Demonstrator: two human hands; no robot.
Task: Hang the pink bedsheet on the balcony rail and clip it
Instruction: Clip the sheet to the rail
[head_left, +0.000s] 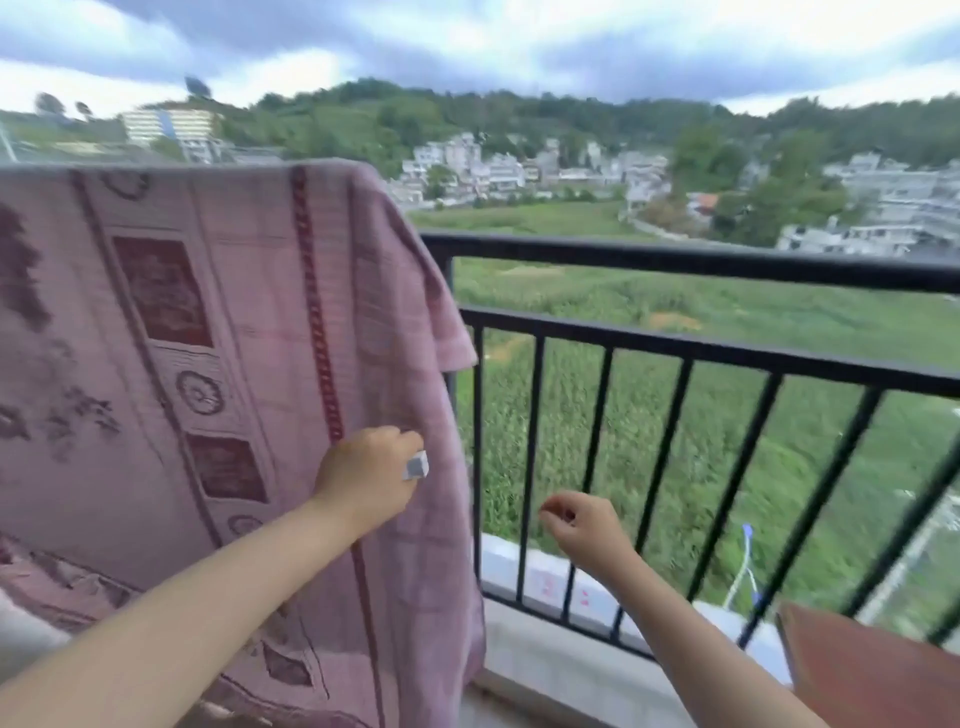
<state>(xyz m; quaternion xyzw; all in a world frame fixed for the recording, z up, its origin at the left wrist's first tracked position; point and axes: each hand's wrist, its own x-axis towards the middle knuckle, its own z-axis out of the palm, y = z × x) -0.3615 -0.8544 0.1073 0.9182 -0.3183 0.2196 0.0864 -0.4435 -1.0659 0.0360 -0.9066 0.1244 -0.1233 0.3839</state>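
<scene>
Head view: your left hand (366, 475) rests against the pink sheet (208, 364), fingers curled shut around a small pale clip (416, 466) that shows at the knuckles. The sheet is draped over the top of the black rail (675, 262) at the left of the scene, covering that stretch completely and hanging down to the balcony floor; its right edge falls in a loose fold just right of your left hand. It carries dark red bands, squares and round motifs. Your right hand (582, 525) hangs in the air in front of the bare bars, well apart from the sheet, fingers loosely curled with thumb and forefinger nearly together and holding nothing you can see. A reddish-brown board (872, 670) sits at the near right corner. Beyond the rail lie green fields, pale houses and wooded hills under cloud. Motion blur softens the details.
</scene>
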